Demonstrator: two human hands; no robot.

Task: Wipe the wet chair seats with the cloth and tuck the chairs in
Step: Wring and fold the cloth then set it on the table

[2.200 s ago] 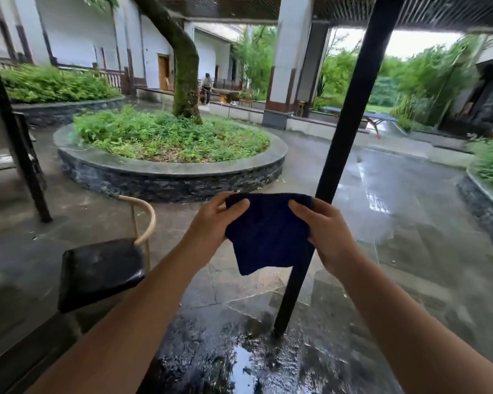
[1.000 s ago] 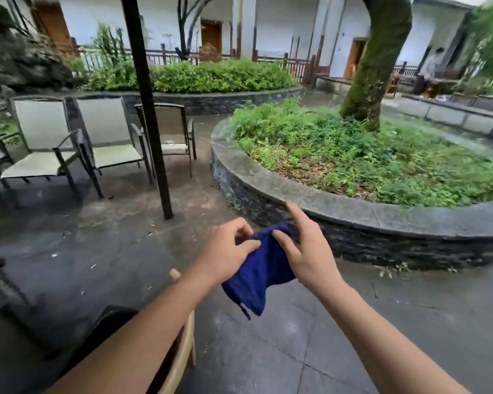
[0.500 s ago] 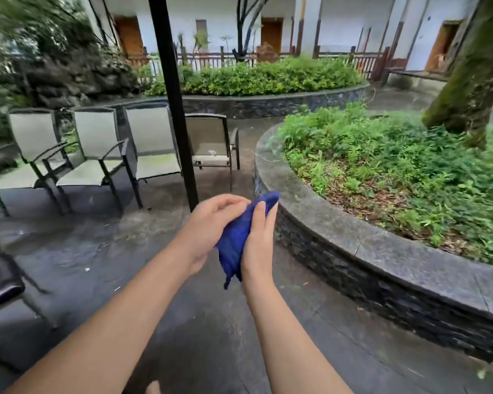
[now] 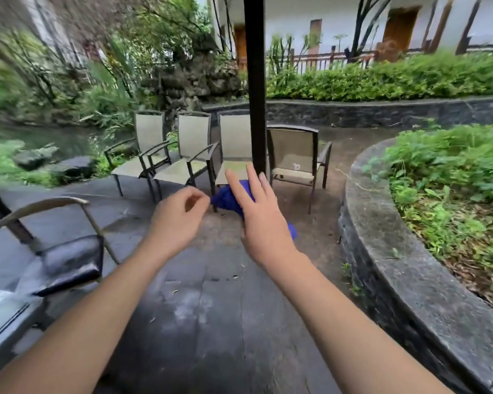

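Observation:
A blue cloth (image 4: 228, 199) is bunched in the air between my hands at the middle of the view. My right hand (image 4: 258, 214) covers it with fingers stretched out, the cloth pressed against the palm and a tail hanging below the wrist. My left hand (image 4: 180, 217) is curled, its fingertips pinched at the cloth's left corner. A chair with a wet black seat (image 4: 71, 260) and a curved wooden backrest stands low on the left, well apart from both hands. Several beige mesh armchairs (image 4: 182, 169) stand in a row further ahead.
A black post (image 4: 255, 81) rises in front of the mesh chairs. A curved stone planter wall (image 4: 382, 237) with greenery runs along the right. A grey table edge (image 4: 0, 317) shows at the lower left. The paving (image 4: 211, 308) is wet. Rocks and a pond lie on the far left.
The view has swung left, bringing the mesh chairs to the centre and the black-seated chair into view. My hands have drawn slightly apart, and the cloth is now mostly behind my right hand.

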